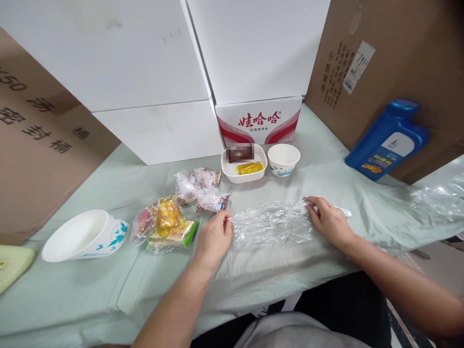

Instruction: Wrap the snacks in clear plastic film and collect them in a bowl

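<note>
A crumpled sheet of clear plastic wrap (271, 223) lies stretched on the pale green tablecloth (319, 179) in front of me. My left hand (213, 238) pinches its left edge with closed fingers. My right hand (328, 218) pinches the right edge, fingers curled on the film. Just left of my left hand lies a pile of wrapped snack packets (170, 223), with more clear-wrapped packets (197, 189) behind them.
A white rectangular dish (243, 169) holding a yellow packet and a small white bowl (283, 158) stand at the back centre. A larger white bowl (85, 236) lies tilted at left. A blue jug (387, 140) leans on cardboard boxes at right. White boxes line the back.
</note>
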Demonstrator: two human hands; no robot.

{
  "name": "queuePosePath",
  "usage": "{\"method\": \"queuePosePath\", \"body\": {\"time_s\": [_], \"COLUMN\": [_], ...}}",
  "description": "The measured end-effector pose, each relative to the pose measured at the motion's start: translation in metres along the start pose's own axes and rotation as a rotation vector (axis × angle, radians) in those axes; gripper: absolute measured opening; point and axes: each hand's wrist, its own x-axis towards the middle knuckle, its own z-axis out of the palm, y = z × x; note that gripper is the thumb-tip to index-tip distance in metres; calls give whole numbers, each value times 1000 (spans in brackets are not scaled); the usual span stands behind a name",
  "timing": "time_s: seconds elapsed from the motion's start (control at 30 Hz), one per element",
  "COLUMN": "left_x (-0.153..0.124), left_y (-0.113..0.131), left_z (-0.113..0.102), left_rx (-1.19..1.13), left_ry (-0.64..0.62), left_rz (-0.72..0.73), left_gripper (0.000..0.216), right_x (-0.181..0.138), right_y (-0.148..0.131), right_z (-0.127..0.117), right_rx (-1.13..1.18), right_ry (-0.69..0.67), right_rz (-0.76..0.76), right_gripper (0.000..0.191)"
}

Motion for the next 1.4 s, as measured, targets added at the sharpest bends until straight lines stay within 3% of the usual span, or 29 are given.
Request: {"method": "queuePosePath", "body": {"time_s": [0.3, 0.43, 0.6, 0.67, 0.73, 0.8, 0.83, 0.87, 0.93, 1.0, 1.07, 1.27, 1.4], "left_x": [1, 3, 4, 3, 1, -3, -5, -6, -9, -9, -8, -5, -6], "left_y": [-1, 3, 2, 0, -2, 0, 3, 5, 11, 13, 13, 5, 4], "left_z": [-9, -3, 9, 10, 8, 6, 5, 4, 5, 6, 7, 8, 10], "left_rx": [-45, 54, 103, 84, 58, 11, -23, -60, -108, -102, -74, -34, 22], "left_ry": [-61, -82, -23, 99, 343, 546, 557, 493, 236, -4, -130, -228, -242], "left_rz": [-84, -87, -67, -33, 54, 256, 398, 546, 779, 860, 846, 759, 752], "left_gripper": [23, 17, 14, 17, 22, 15, 9, 3, 2, 3, 6, 12, 29], "right_x": [-3, -7, -10, -11, -11, -10, -10, -10, -9, -7, -5, 4, 2], "right_y": [9, 9, 8, 9, 9, 8, 7, 6, 3, 1, 1, 15, 5], "right_z": [-4, -1, 4, 6, 7, 8, 9, 9, 8, 6, 3, -12, -22], "right_rx": [-27, -128, -251, -271, -281, -283, -281, -278, -267, -257, -261, -291, -219], "right_ry": [86, 44, 25, 19, 3, -16, -24, -34, -61, -99, -142, -139, -30], "right_rz": [39, 20, -1, -12, -18, -13, -6, 3, 27, 58, 102, 214, 41], "right_gripper": [28, 29, 30, 30, 30, 31, 31, 31, 31, 30, 30, 29, 28]}}
